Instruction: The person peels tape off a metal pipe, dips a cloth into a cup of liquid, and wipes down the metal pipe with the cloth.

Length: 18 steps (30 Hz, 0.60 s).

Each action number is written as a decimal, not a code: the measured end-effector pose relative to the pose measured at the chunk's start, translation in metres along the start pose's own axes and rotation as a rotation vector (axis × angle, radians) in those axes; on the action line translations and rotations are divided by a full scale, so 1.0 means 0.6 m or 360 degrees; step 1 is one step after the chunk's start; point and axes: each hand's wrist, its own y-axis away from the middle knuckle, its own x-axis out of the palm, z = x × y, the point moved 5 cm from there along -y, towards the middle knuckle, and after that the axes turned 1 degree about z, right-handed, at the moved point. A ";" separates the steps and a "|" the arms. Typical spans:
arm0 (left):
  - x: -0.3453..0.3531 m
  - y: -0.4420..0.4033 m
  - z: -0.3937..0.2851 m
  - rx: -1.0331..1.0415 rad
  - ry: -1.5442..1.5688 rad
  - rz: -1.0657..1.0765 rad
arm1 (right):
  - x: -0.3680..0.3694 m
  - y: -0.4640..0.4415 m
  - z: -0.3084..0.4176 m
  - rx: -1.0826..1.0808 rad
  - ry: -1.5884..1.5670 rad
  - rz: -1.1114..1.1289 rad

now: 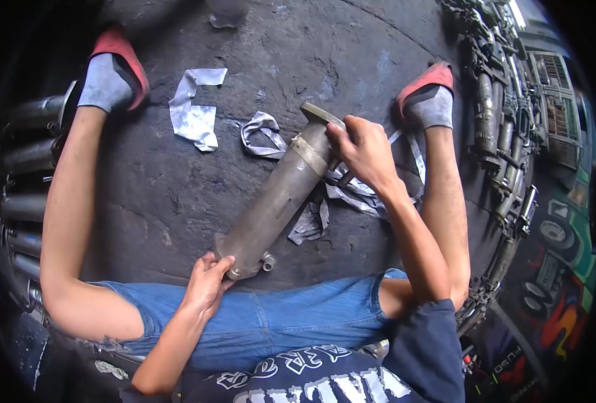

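A long grey hydraulic cylinder (271,203) lies slanted between my legs, its lower end near my lap and its far end up to the right. Around the lower end, beside a small round port fitting, my left hand (207,279) is closed with the thumb on top. My right hand (365,151) grips the far end, just behind the flat flange plate (322,115). A worn band circles the barrel near that hand. Crumpled silver-grey strips (358,198) lie under and beside the cylinder, close to my right hand.
On the dark floor (157,195) are a flat silver-grey piece (195,117) and a looped strip (261,134). Metal cylinders (32,158) are stacked at the left. Greasy metal parts (489,114) line the right side, near a white rack (560,107).
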 end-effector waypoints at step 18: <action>-0.129 0.055 -0.216 0.1326 -0.1110 -0.0294 | 0.103 0.194 -0.013 0.0112 -0.0965 -0.0237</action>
